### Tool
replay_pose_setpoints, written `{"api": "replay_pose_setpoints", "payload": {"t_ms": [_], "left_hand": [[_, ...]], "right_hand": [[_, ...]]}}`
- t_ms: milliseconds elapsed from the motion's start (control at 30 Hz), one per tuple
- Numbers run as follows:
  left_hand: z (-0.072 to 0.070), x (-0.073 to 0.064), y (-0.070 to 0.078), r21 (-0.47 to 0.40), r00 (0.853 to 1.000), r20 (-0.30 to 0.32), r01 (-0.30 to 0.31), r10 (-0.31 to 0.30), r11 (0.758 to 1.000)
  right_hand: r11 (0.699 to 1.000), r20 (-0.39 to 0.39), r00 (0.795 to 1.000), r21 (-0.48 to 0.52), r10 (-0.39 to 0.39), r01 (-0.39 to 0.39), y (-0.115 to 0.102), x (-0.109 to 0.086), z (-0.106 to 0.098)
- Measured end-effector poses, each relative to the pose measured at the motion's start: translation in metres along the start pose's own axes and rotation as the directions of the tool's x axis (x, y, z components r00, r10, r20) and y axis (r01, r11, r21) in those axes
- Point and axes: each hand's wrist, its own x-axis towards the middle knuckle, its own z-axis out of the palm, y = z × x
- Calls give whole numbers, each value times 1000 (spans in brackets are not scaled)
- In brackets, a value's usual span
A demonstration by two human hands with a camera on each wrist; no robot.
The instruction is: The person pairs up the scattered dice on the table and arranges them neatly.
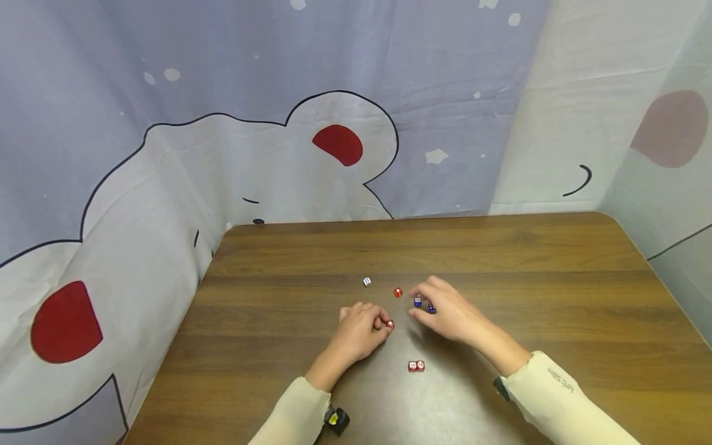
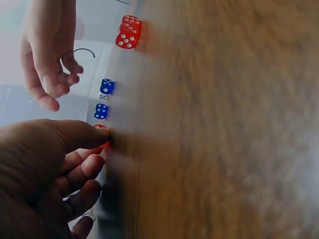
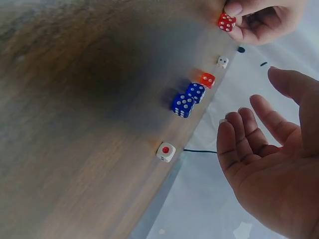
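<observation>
Red die [image 1: 390, 324] sits pinched in my left hand [image 1: 358, 330]; my right hand [image 1: 449, 313] hangs relaxed, empty. I see two blue dice [image 1: 418, 301] on the tabletop [image 1: 261, 358] between both hands, nearer the right.

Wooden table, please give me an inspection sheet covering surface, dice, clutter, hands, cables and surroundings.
Surface: brown wood-grain table
Dice: held red die; side-by-side red pair; loose red die; two blue dice; white die; second white die, seen in the right wrist view
Clutter: nothing seen
Left hand: pinches the held red die
Right hand: open near the blue dice, holding nothing
Cables: nothing seen
Surroundings: printed cloth behind the table and at both sides
</observation>
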Motion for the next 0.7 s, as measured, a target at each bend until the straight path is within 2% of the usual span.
{"api": "replay_pose_setpoints", "payload": {"t_ms": [400,700], "left_hand": [[-1,-2,4,-1,1000,18,-5,5,1000],[2,-2,6,-4,1000,26,0,0,1000]], "right_hand": [[1000,36,999,-2,26,-26,-1,15,6],[1000,45,999,-2,17,-17,3,24,9]]}}
